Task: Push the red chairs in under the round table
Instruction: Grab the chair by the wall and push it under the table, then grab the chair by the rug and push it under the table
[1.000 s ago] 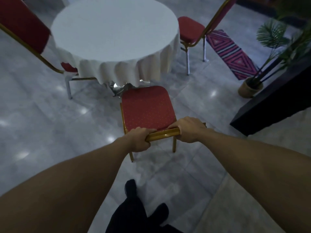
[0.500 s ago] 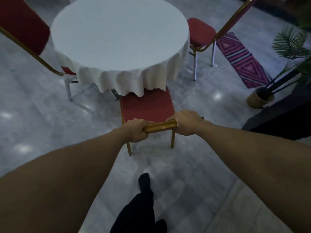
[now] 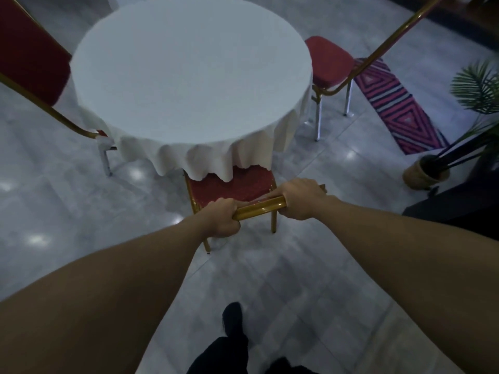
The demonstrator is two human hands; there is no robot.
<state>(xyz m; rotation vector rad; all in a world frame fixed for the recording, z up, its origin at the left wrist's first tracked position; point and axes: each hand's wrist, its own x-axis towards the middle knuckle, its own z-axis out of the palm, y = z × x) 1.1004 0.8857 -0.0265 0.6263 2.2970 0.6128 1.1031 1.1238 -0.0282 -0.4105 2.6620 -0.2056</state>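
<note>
Nearest, bottom centre: a dark shoe and dark trouser leg on the pale grey marble-look tiled floor. Both bare forearms reach fwd from the bottom corners.

Left hand wraps the left end of the shiny gold metal top rail of the nearest chair's back, fingers curled tight together over it. Right hand does the same at the right end, fingers pressed together and folded round the rail; fingertips hidden underneath. Short bare stretch of rail shows btwn the two fists.

That red padded chair w/ gold metal frame stands upright, seat partly under the round table w/ white draped cloth; the cloth's scalloped hem hangs over the seat's far half. Near half of seat and both rear legs are out in the open.

Left, a second red-backed gold-framed chair, its seat mostly tucked under the cloth. Right, a third red chair w/ silver legs, seat just beside the table edge, not under it.

Further right: pink-and-navy zigzag patterned rug on the floor, and a palm plant in a tan woven pot next to a dark piece of furniture at frame edge.
</note>
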